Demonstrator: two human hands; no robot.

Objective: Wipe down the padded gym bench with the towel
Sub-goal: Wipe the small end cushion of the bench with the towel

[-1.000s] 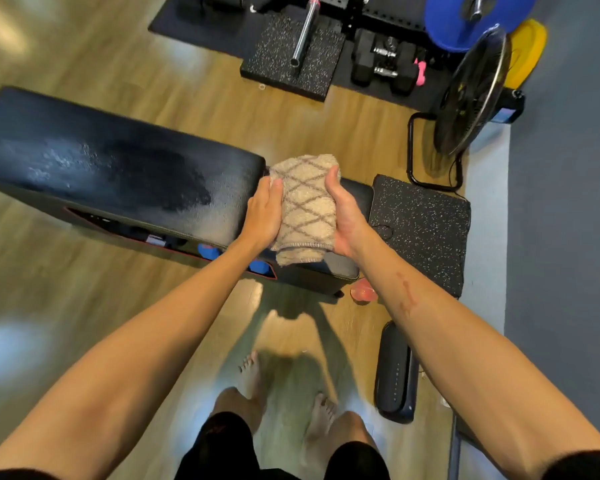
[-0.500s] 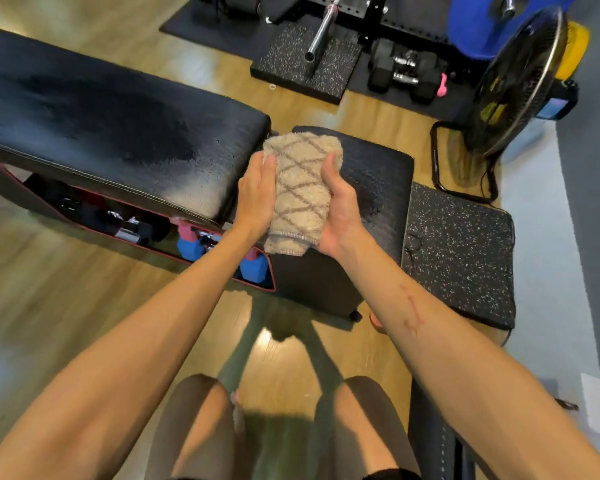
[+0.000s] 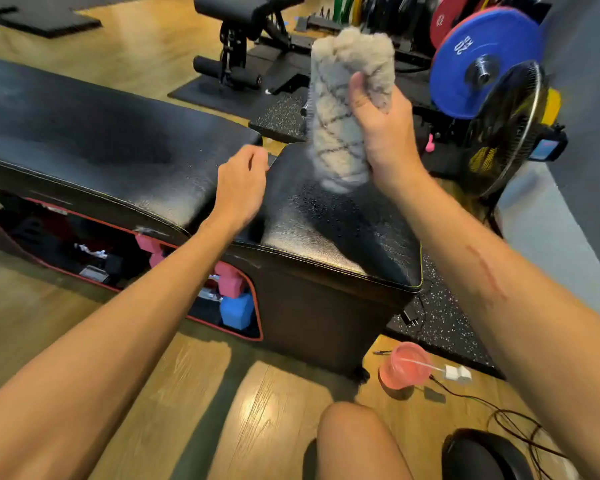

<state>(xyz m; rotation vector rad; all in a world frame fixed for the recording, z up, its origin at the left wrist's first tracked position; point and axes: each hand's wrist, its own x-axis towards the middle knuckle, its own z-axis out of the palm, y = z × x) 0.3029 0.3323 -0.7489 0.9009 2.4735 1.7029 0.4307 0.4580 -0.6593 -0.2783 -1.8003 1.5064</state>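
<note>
The black padded gym bench [image 3: 118, 143] runs from the left edge to the centre right, in two pads, with water droplets on the right pad [image 3: 343, 216]. My right hand [image 3: 381, 126] grips a folded beige towel [image 3: 340, 109] with a dark diamond pattern, raised upright above the right pad. My left hand [image 3: 241, 183] hovers over the gap between the two pads, fingers loosely curled and holding nothing.
Pink and blue dumbbells [image 3: 234, 299] sit in the bench's open base. A pink cup [image 3: 404, 365], a charger and cables lie on the floor at the right. A fan [image 3: 503, 129], a blue weight plate [image 3: 478, 53] and another bench [image 3: 243, 15] stand behind.
My left hand has let go of the towel and dropped toward the bench. My right hand has lifted the towel higher. The camera has moved closer and lower.
</note>
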